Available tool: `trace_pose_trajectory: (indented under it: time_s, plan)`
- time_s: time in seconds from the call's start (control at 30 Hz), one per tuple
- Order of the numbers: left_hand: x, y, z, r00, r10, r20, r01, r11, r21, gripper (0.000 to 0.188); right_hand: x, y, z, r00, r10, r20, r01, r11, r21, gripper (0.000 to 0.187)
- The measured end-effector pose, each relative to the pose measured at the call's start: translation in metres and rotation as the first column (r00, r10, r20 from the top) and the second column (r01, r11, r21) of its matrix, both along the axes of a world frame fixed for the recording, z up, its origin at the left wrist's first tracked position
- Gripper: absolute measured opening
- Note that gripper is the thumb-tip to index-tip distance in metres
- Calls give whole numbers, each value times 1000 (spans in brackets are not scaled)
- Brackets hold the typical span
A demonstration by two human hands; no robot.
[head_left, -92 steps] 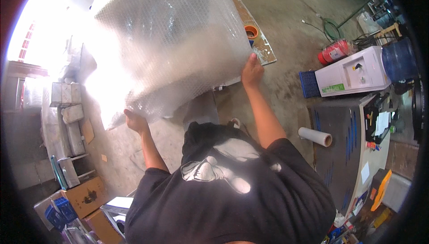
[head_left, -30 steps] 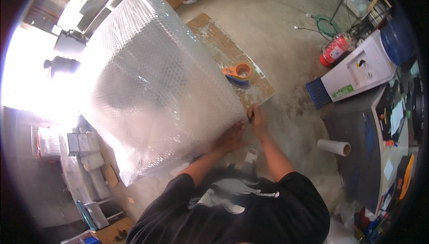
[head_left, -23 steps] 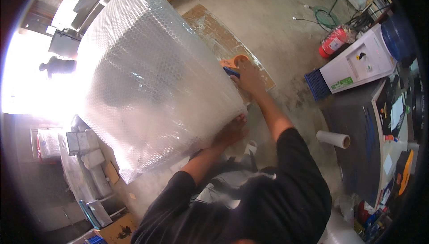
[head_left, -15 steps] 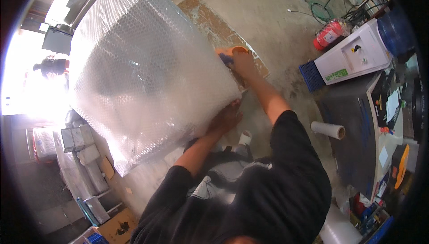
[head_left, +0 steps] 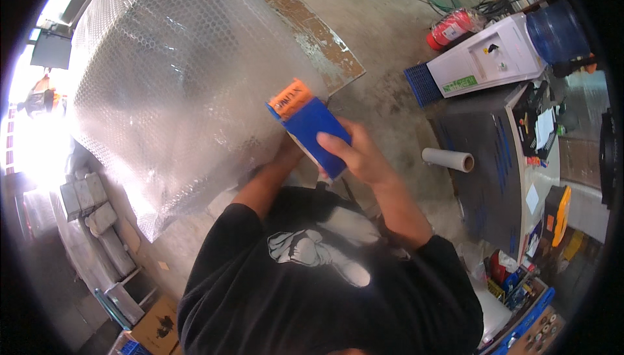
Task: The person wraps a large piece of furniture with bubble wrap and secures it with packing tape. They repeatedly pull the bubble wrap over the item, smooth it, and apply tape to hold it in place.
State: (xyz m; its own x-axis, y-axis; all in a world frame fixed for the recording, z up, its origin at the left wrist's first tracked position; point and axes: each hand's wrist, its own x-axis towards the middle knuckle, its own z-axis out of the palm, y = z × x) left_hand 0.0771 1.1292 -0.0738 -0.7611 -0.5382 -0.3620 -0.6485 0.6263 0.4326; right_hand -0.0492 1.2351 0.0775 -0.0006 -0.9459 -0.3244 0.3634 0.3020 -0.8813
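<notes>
Off its board [head_left: 320, 38], tape dispenser [head_left: 311, 124] now clamped in right hand [head_left: 364, 153], left hand [head_left: 290, 152] unclear

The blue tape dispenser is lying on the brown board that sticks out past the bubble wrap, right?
Not quite: the blue tape dispenser isn't lying on the brown board; it's in the right hand, as the head view shows. The board does stick out past the bubble wrap.

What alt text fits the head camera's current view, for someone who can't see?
A person's right hand grips a blue-and-orange tape dispenser before a large bubble-wrapped bundle; the left forearm extends toward the bundle's near edge. To the right lie a white water dispenser and red cylinder.
</notes>
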Motion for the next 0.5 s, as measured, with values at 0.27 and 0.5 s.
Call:
trace_pose_trajectory:
  time_s: [0.27, 0.5]
  plan:
    - [4, 2, 9, 995, -29, -95, 29, 1000, 0, 55, 1, -25, 5, 998, 61, -22, -53, 962, 268, 51]
    - [11, 2, 18, 986, -42, -160, 49, 998, 36, 56, 2, -18, -8, 978, 125, -166, -69, 949, 308, 57]
